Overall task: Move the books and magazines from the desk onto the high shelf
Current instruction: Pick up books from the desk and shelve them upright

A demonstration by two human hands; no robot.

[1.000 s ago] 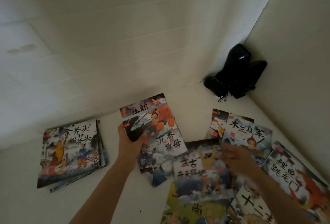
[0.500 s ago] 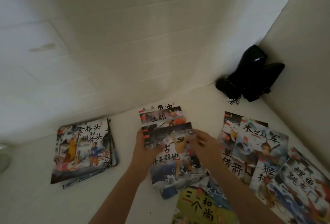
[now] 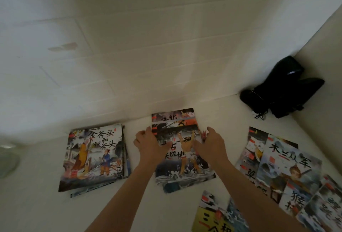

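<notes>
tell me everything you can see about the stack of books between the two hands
The middle stack is a few thin, glossy picture books lying flat on the white surface, fanned so upper strips of lower covers show at the far end. The top cover shows a painted figure above dark waves with black Chinese characters. The left hand and right hand hold its side edges, thumbs on top.

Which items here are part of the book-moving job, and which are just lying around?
Job:
- middle stack of picture books, left hand and right hand on its sides
- left stack
- books spread at right
- yellow-cover book

Lying about:
- black object in the corner
- blurred round thing at left edge
</notes>
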